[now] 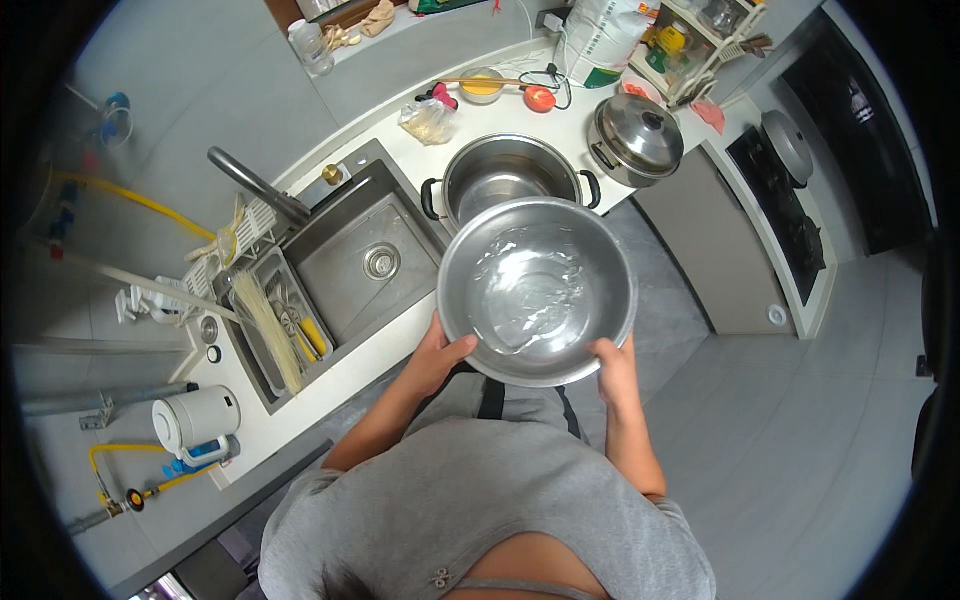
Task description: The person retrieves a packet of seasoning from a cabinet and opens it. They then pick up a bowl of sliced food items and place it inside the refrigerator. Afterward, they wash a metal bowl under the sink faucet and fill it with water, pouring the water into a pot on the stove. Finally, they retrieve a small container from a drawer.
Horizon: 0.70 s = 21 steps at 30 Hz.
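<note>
A round stainless steel basin (536, 292) with clear water in it is held up in front of me. My left hand (442, 352) grips its rim at the lower left, thumb over the edge. At the lower right my right hand (616, 364) grips the same rim. Beyond the basin a two-handled steel pot (510, 161) stands uncovered on the white counter, its near part hidden by the basin. The steel sink (352, 277) with its round drain lies to the left of the basin.
A lidded steel pot (637, 139) stands at the right of the counter. Behind are a bowl of yellow liquid (481, 88) with chopsticks across it, a cut tomato (539, 98) and a plastic bag (427, 122). Dry noodles (266, 330) lie over the sink's tray; a white kettle (196, 418) stands lower left.
</note>
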Motion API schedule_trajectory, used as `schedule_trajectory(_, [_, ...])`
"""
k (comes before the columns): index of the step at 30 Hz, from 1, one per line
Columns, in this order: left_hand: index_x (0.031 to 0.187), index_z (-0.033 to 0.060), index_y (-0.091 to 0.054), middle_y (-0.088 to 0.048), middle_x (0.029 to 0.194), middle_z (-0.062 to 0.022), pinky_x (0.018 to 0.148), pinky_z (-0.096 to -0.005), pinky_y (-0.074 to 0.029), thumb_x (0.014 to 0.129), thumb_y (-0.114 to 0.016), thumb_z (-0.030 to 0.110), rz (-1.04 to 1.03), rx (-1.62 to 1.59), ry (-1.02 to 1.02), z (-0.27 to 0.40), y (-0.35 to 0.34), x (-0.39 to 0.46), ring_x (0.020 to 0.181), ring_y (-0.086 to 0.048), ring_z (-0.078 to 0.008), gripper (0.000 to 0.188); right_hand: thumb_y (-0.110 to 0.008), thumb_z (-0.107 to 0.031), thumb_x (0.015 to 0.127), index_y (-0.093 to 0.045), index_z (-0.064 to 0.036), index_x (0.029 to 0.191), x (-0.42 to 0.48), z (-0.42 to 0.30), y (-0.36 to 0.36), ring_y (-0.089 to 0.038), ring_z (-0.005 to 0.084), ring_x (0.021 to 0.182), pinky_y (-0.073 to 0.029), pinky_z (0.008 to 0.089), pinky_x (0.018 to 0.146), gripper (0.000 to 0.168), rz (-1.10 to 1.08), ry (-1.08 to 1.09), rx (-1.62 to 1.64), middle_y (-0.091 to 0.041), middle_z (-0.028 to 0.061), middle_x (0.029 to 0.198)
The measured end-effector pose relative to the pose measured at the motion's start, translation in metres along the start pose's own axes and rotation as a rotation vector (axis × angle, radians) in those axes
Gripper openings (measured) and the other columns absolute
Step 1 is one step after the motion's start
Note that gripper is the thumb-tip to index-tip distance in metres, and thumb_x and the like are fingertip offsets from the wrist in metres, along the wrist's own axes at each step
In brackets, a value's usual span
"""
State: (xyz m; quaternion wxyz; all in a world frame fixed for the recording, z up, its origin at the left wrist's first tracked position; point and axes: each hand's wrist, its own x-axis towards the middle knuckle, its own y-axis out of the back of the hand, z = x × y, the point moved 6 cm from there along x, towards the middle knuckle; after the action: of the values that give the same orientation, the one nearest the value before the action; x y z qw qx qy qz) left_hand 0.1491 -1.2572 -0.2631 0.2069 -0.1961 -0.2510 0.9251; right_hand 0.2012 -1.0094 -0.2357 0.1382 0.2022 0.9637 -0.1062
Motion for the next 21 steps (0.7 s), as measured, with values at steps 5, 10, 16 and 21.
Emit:
schedule_trajectory(5, [0.142, 0.0053, -0.010, -0.030, 0.138, -0.0112, 0.101, -0.0353, -0.032, 0.088, -0.060, 0.023, -0.190, 0.112, 0.086, 0.004, -0.020, 0.027, 0.126, -0.032, -0.0203, 0.076, -0.046, 0.001, 0.062, -0.040, 0.001, 0.126, 0.024, -0.020, 0.027, -0.047, 0.0208, 0.099, -0.039, 0.0285, 0.086, 0.064, 0.138, -0.022, 0.030, -0.049, 0.0108, 0.111])
schedule_trajectory(10, [0.144, 0.0081, -0.003, -0.025, 0.140, -0.0115, 0.098, -0.0357, -0.036, 0.090, -0.058, 0.030, -0.330, 0.126, 0.232, 0.006, -0.026, 0.054, 0.126, -0.032, -0.0216, 0.080, -0.046, 0.000, 0.064, -0.044, 0.000, 0.122, 0.040, -0.038, 0.034, -0.048, 0.0206, 0.093, -0.042, 0.0294, 0.080, 0.058, 0.231, -0.109, 0.062, -0.050, 0.0095, 0.103])
schedule_trajectory(16, [0.142, 0.0102, -0.008, -0.036, 0.129, -0.0072, 0.089, -0.0306, -0.040, 0.091, -0.056, 0.031, -0.445, 0.013, 0.352, 0.004, -0.021, 0.077, 0.112, -0.040, -0.0154, 0.073, -0.044, -0.004, 0.067, -0.044, 0.001, 0.123, 0.053, -0.059, 0.022, -0.048, 0.0202, 0.092, -0.042, 0.0292, 0.081, 0.056, 0.330, -0.099, -0.013, -0.051, 0.0099, 0.105])
schedule_trajectory(21, [0.142, 0.0109, -0.008, -0.039, 0.123, -0.0040, 0.084, -0.0262, -0.041, 0.091, -0.056, 0.028, -0.479, -0.078, 0.461, -0.001, -0.014, 0.089, 0.101, -0.043, -0.0114, 0.072, -0.042, -0.007, 0.069, -0.046, 0.001, 0.123, 0.065, -0.078, 0.012, -0.049, 0.0197, 0.093, -0.042, 0.0292, 0.080, 0.054, 0.392, -0.086, -0.130, -0.052, 0.0106, 0.107])
